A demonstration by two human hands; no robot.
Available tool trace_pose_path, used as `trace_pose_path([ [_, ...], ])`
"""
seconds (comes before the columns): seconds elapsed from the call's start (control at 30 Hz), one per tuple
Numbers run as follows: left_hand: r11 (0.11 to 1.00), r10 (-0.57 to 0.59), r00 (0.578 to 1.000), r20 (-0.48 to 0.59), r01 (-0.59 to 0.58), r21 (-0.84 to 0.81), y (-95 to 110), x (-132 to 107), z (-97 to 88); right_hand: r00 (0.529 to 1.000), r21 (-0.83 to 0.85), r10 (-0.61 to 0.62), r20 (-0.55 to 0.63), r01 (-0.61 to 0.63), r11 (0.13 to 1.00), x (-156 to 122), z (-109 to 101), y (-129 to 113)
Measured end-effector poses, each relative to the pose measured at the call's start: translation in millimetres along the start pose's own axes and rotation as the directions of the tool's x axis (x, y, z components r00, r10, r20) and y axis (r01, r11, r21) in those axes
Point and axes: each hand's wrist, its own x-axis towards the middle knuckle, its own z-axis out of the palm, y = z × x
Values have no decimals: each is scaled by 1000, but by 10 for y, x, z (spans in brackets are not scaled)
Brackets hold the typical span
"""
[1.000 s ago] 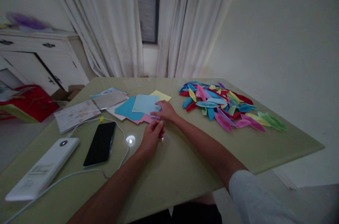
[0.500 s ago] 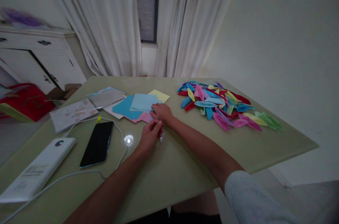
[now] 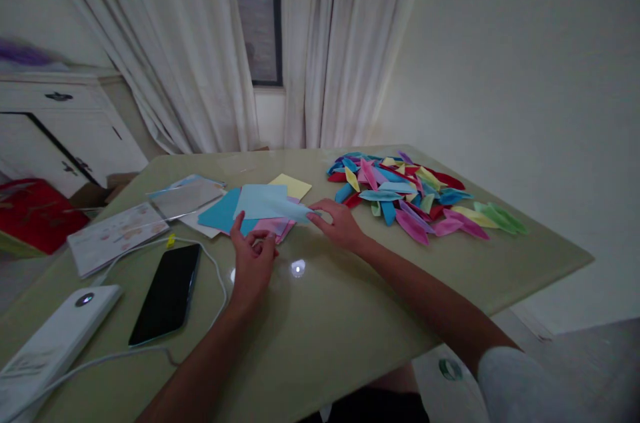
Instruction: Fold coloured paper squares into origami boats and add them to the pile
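Note:
My right hand point(image 3: 340, 223) pinches the corner of a light blue sheet of paper point(image 3: 296, 211) between thumb and fingers; the sheet looks blurred and slightly lifted off the pile. To its left, my left hand point(image 3: 253, 256) has its index finger stretched toward the near edge of the light blue paper point(image 3: 261, 199), the other fingers loosely curled. Whether that fingertip presses on the paper I cannot tell. Under and around lie a darker blue sheet point(image 3: 217, 209), a yellow sheet point(image 3: 295, 186) and pink sheets point(image 3: 274, 226).
Many folded colored paper pieces point(image 3: 405, 189) form a heap at the right. On the left lie a phone point(image 3: 167, 293), a white power bank point(image 3: 57, 329) with a cable point(image 3: 220, 269), a printed sheet point(image 3: 117, 236) and a clear sleeve point(image 3: 187, 198). The table point(image 3: 325, 323) ends in an edge before me.
My right hand has moved right, drawing the corner of a light blue sheet with it. My left hand has moved left and extended its index finger. The view has turned slightly right.

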Motion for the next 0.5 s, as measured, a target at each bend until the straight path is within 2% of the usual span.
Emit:
trace_pose_path([
  [0.13,980,99,983,153,-123,158,14,2,-82,992,50,-129,15,128,991,-334,-195,134],
  [0.23,971,100,949,301,-158,177,-49,9,-131,976,92,-203,75,196,976,-455,-247,201],
  [0.3,963,99,928,360,-181,201,-88,13,-151,971,121,-216,104,204,972,-475,-265,212],
  [0.4,956,108,931,349,-194,221,-93,14,-168,970,174,-203,135,179,968,-468,-314,182],
  [0.5,966,105,964,245,-157,205,-29,10,-190,990,228,-106,92,83,970,-461,-404,148],
])
